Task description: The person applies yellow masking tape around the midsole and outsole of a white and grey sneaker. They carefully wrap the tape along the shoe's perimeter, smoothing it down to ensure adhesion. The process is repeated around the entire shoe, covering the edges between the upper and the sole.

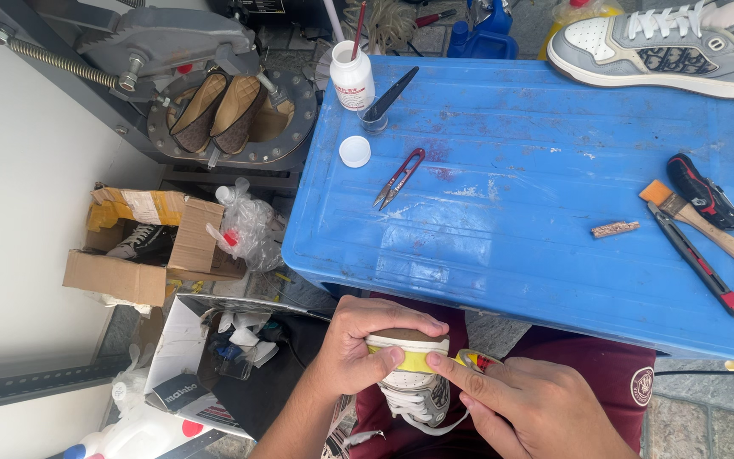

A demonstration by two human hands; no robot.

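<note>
Both our hands grip the white shoe (pixel 414 387) in our lap below the blue surface (pixel 537 255): left hand (pixel 363 348) clamps the heel, right hand (pixel 528 408) should press the yellow tape (pixel 414 360) flat, without wrinkles.

Bright, even daylight fills the view — soft, with no hard shadows. The blue table (pixel 537 212) shows a pale sheen around its middle, and the white wall (pixel 19 212) at nine o'clock is nearly washed out. Focus is sharp across the centre; the hands at six o'clock are slightly soft. Straight edges bow a little toward the corners — wide-lens distortion.
</note>
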